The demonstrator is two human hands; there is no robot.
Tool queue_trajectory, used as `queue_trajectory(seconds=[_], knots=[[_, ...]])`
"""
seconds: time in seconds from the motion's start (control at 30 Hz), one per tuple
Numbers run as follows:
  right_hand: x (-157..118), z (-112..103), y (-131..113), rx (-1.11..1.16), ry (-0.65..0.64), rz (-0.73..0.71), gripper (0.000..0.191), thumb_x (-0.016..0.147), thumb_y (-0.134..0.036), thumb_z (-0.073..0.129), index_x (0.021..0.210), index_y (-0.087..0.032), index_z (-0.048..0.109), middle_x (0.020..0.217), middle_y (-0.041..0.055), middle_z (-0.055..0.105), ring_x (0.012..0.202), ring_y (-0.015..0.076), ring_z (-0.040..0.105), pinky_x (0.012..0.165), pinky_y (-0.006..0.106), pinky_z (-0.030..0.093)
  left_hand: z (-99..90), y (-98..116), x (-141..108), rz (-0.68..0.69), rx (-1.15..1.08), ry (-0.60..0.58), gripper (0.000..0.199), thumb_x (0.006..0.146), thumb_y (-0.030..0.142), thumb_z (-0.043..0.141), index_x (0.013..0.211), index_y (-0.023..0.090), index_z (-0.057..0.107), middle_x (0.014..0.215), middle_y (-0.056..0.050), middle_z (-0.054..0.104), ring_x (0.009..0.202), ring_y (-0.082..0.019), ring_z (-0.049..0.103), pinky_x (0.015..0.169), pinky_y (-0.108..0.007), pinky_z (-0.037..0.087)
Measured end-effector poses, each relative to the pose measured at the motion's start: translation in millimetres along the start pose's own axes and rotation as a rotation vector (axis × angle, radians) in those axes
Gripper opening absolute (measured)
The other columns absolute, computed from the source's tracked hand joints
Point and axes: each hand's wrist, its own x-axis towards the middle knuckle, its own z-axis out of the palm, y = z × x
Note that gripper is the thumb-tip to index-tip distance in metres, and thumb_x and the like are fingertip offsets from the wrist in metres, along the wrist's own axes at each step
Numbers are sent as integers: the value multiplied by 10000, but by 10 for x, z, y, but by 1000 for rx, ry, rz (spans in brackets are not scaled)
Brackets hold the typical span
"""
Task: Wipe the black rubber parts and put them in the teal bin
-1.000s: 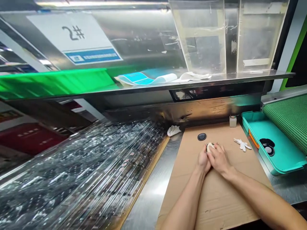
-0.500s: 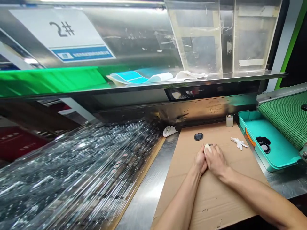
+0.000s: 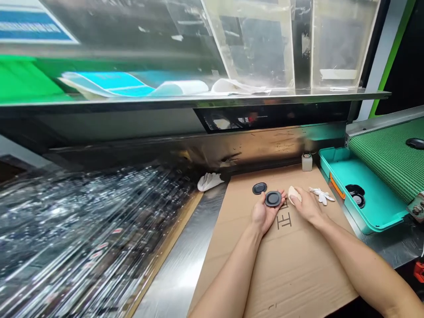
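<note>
My left hand [image 3: 260,216] holds a black oval disc [image 3: 273,198] with a raised ring, its face turned up and the thumb at its edge. My right hand [image 3: 307,206] is closed round a folded off-white cloth pad [image 3: 293,195], a little to the right of the disc and apart from it. Just behind my left fingers, a second black oval disc [image 3: 259,188] lies on the cardboard sheet [image 3: 281,265]. Dark printed marks [image 3: 284,221] show on the cardboard between my hands.
A white glove [image 3: 321,195] and a small pale bottle [image 3: 307,162] are at the right. Beyond stand a teal tray [image 3: 380,221] holding black round parts [image 3: 356,195] and a green conveyor belt [image 3: 391,150]. Clear plastic-wrapped goods [image 3: 109,238] fill the left. A metal shelf [image 3: 298,98] crosses above.
My hands have moved apart, left hand leftward with the disc, right hand rightward with the pad. The disc and printed marks now show. The view has turned right.
</note>
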Motion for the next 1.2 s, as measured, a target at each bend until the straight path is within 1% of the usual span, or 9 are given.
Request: queue_trajectory(seconds=[0.13,0.3,0.43,0.5,0.67,0.73,0.87,0.93,1.2], knots=[[-5,74,-62,292,-81,-117,300,968,-389,544,1215,-241,628,1114,31,737,979,196,680,848,290,490,-1,-95,-19,-12,20,-58,427,1055,360,365,1016,101,701,1144,-172,739,1155,-258,684,1018,-402,553],[38,222,-97,411,-73,-76,258,925,-358,576,1103,-209,689,1015,19,742,894,172,674,804,267,500,-15,-168,-36,24,48,-172,300,1000,327,529,1075,101,711,1173,-163,730,1158,-271,682,1070,-415,510],[93,143,-58,482,-250,-83,264,890,-351,620,1058,-181,731,980,19,753,862,164,680,759,241,506,-10,-152,-94,-12,88,-175,308,1002,319,519,1046,84,715,1093,-178,749,1119,-291,700,1034,-445,537],[96,44,-26,400,-318,-63,236,877,-340,643,1018,-184,751,932,14,761,848,170,687,756,245,508,11,-154,-126,-22,117,-154,332,1019,309,478,1025,78,716,1070,-177,755,1107,-286,705,1023,-447,546],[15,-30,-126,141,-68,-79,250,958,-343,568,1130,-255,726,1073,14,768,982,187,690,869,271,493,58,-192,-167,-21,100,-102,356,1038,305,436,946,102,713,1009,-151,769,1079,-264,715,1008,-441,562],[-15,12,-220,59,-96,-99,247,968,-370,564,1147,-282,710,1062,4,769,965,191,695,834,262,490,58,-204,-179,-52,79,-78,384,1047,312,410,930,102,710,999,-150,771,1057,-257,722,998,-432,570],[-56,78,-340,-233,2,94,339,1039,-432,425,1258,-292,642,1007,47,764,859,217,695,738,280,463,43,-232,-197,-44,53,-43,389,1050,307,396,982,87,709,1025,-153,771,1052,-251,723,1005,-429,568],[-81,101,-356,-327,-15,67,349,1046,-455,391,1254,-306,629,997,53,758,835,220,688,714,281,446,40,-245,-196,-59,26,-52,387,1048,317,396,1005,94,710,1071,-159,765,1097,-256,710,1029,-422,555],[-122,249,-334,-362,-35,-24,327,1045,-454,375,1230,-310,603,993,49,751,836,223,682,716,292,445,22,-243,-180,-117,30,-59,442,1055,353,345,1117,85,691,1150,-182,745,1178,-270,678,1078,-451,523]])
